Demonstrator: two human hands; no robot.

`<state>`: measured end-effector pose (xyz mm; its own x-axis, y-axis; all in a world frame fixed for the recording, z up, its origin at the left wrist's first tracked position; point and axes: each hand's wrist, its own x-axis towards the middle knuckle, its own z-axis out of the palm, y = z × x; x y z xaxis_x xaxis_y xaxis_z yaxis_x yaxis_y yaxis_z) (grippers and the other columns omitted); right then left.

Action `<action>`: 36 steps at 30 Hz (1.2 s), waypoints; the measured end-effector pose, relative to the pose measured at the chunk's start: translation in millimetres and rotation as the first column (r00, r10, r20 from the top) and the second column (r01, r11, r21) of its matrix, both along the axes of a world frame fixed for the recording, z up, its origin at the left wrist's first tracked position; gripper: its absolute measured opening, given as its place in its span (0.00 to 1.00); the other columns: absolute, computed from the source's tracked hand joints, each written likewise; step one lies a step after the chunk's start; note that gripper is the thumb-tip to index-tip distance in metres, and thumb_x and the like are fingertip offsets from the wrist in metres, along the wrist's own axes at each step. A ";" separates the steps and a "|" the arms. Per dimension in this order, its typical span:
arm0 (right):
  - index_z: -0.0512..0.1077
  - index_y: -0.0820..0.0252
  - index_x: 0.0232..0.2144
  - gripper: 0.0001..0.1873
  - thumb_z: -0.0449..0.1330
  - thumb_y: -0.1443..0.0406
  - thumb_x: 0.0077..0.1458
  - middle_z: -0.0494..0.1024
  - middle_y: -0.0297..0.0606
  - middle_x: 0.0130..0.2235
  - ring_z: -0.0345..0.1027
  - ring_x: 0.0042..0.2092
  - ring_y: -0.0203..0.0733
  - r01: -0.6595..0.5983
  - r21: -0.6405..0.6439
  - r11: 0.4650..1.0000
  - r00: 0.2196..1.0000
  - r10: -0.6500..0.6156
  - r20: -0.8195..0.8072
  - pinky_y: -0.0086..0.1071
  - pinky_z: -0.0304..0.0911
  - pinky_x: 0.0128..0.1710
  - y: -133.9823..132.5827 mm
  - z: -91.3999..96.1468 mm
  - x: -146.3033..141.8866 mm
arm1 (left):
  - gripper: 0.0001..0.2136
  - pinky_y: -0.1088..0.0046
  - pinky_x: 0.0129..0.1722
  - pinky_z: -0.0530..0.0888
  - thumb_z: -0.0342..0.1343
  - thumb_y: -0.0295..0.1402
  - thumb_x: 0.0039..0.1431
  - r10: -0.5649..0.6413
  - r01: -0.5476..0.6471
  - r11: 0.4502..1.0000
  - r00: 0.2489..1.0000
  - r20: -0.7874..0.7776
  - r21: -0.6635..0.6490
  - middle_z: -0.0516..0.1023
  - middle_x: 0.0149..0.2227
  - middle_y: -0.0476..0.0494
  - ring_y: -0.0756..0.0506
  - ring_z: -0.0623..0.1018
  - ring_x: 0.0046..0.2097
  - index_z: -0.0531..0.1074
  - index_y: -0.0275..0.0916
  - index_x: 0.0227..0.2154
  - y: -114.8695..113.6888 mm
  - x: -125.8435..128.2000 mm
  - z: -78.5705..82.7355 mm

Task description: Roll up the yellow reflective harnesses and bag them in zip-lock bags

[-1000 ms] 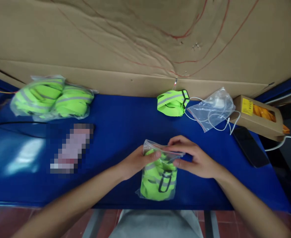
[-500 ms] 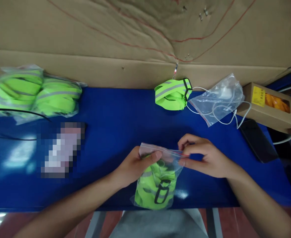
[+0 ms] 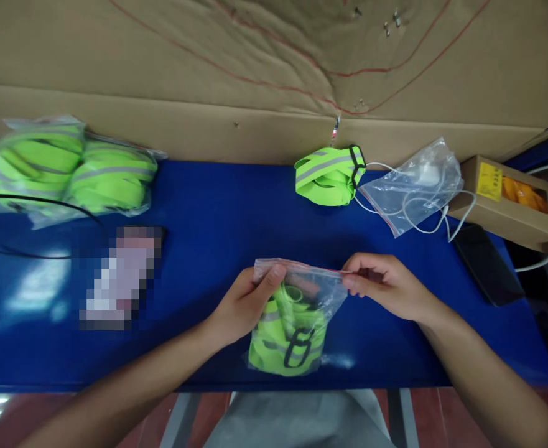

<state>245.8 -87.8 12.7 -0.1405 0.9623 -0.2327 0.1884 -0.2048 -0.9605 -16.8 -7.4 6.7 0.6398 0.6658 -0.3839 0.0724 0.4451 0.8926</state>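
Between my hands is a clear zip-lock bag with a red line along its top edge. Inside it lies a folded neon-green reflective strap with grey stripes and a black buckle. My left hand grips the bag's upper left side, thumb on the front and fingers behind the plastic. At the top right corner, my right hand pinches the zip edge between thumb and fingertips. The bag's bottom hangs near the front edge of the blue table.
Bagged green straps lie at the back left, near a pixelated flat object and black cables. A loose green strap bundle sits at the back. To the right are an empty zip-lock bag, white cable, cardboard box and black phone.
My right hand has closed into a pinch at the bag's top corner. The zip edge is now stretched straighter, and the bag has shifted slightly up and left.
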 end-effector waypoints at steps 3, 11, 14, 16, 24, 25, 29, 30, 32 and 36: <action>0.75 0.58 0.33 0.13 0.63 0.56 0.66 0.77 0.35 0.32 0.69 0.33 0.36 -0.003 0.109 0.994 0.995 -0.008 0.104 0.28 0.64 0.33 -1.0 0.5 -4.5 | 0.22 0.64 0.50 0.79 0.58 0.53 0.65 -0.005 0.005 1.000 1.000 0.001 -0.013 0.88 0.40 0.40 0.37 0.85 0.44 0.85 0.41 0.46 0.8 1.6 2.1; 0.74 0.56 0.37 0.05 0.62 0.62 0.66 0.76 0.33 0.34 0.67 0.34 0.35 0.022 0.161 0.987 0.994 -0.038 0.102 0.28 0.64 0.34 -3.4 -1.7 -10.8 | 0.23 0.63 0.51 0.79 0.57 0.53 0.66 -0.022 0.023 0.999 1.000 -0.020 0.035 0.87 0.43 0.39 0.36 0.85 0.48 0.84 0.39 0.48 2.5 0.6 0.8; 0.71 0.57 0.33 0.07 0.61 0.65 0.65 0.72 0.31 0.31 0.64 0.31 0.34 0.060 0.149 0.987 0.994 -0.072 0.079 0.27 0.61 0.32 -5.4 -4.2 -14.9 | 0.20 0.64 0.51 0.79 0.59 0.49 0.66 -0.060 0.064 0.989 0.998 -0.033 0.132 0.87 0.46 0.40 0.37 0.84 0.50 0.84 0.40 0.47 1.7 -1.8 -1.0; 0.71 0.57 0.34 0.05 0.60 0.65 0.65 0.72 0.31 0.32 0.65 0.32 0.34 0.057 0.138 0.989 0.994 -0.070 0.086 0.27 0.61 0.32 -5.8 -4.1 -18.1 | 0.17 0.66 0.51 0.79 0.61 0.46 0.66 -0.084 0.090 0.979 0.996 -0.041 0.181 0.87 0.46 0.41 0.39 0.85 0.48 0.84 0.40 0.47 0.9 -2.1 -1.6; 0.71 0.57 0.34 0.03 0.61 0.67 0.62 0.74 0.32 0.33 0.66 0.34 0.35 0.068 0.105 0.992 0.996 -0.073 0.049 0.28 0.62 0.34 -6.1 -1.9 -26.1 | 0.10 0.70 0.51 0.79 0.60 0.37 0.68 -0.099 0.108 0.964 0.994 -0.050 0.245 0.87 0.44 0.46 0.44 0.85 0.46 0.84 0.43 0.44 -3.4 2.9 -1.4; 0.71 0.57 0.33 0.04 0.61 0.67 0.62 0.74 0.32 0.33 0.65 0.34 0.35 0.073 0.095 0.993 0.996 -0.078 0.046 0.28 0.62 0.34 -6.3 -2.6 -26.6 | 0.10 0.71 0.51 0.79 0.59 0.37 0.68 -0.111 0.118 0.961 0.993 -0.045 0.248 0.87 0.44 0.46 0.44 0.85 0.46 0.84 0.43 0.45 -3.2 3.3 -0.9; 0.72 0.58 0.34 0.04 0.62 0.65 0.62 0.73 0.32 0.32 0.65 0.33 0.35 0.088 0.049 0.995 0.995 -0.090 0.044 0.28 0.61 0.33 -5.5 -5.4 -26.8 | 0.12 0.71 0.51 0.78 0.56 0.35 0.71 -0.127 0.134 0.956 0.991 -0.042 0.262 0.87 0.46 0.46 0.45 0.84 0.47 0.84 0.44 0.47 -2.6 5.1 0.8; 0.72 0.58 0.34 0.04 0.62 0.65 0.63 0.73 0.32 0.33 0.65 0.33 0.34 0.085 0.031 0.996 0.995 -0.087 0.043 0.28 0.61 0.33 -4.7 -5.7 -25.9 | 0.12 0.71 0.52 0.78 0.56 0.35 0.71 -0.122 0.130 0.956 0.992 -0.045 0.263 0.87 0.46 0.46 0.45 0.84 0.48 0.84 0.43 0.47 -2.6 5.3 0.9; 0.74 0.59 0.35 0.06 0.62 0.62 0.63 0.74 0.32 0.32 0.65 0.33 0.34 0.077 -0.011 0.997 0.997 -0.077 0.028 0.28 0.61 0.33 -3.1 -5.6 -22.8 | 0.12 0.69 0.55 0.77 0.55 0.35 0.71 -0.114 0.122 0.959 0.992 -0.047 0.254 0.87 0.46 0.44 0.44 0.84 0.49 0.84 0.41 0.46 -2.9 5.1 0.3; 0.75 0.59 0.34 0.12 0.66 0.57 0.62 0.73 0.31 0.29 0.63 0.31 0.33 0.075 -0.077 0.994 0.997 -0.074 0.007 0.27 0.58 0.30 -1.0 -2.9 -14.9 | 0.12 0.68 0.55 0.78 0.55 0.34 0.71 -0.091 0.087 0.983 0.996 0.012 0.163 0.87 0.45 0.45 0.44 0.85 0.49 0.83 0.41 0.47 -3.7 3.6 -2.7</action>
<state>231.0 -88.9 9.8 -0.0678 0.9493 -0.3068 0.1742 -0.2916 -0.9406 -13.2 -11.1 4.0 0.7056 0.6581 -0.2626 0.0872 0.2872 0.9539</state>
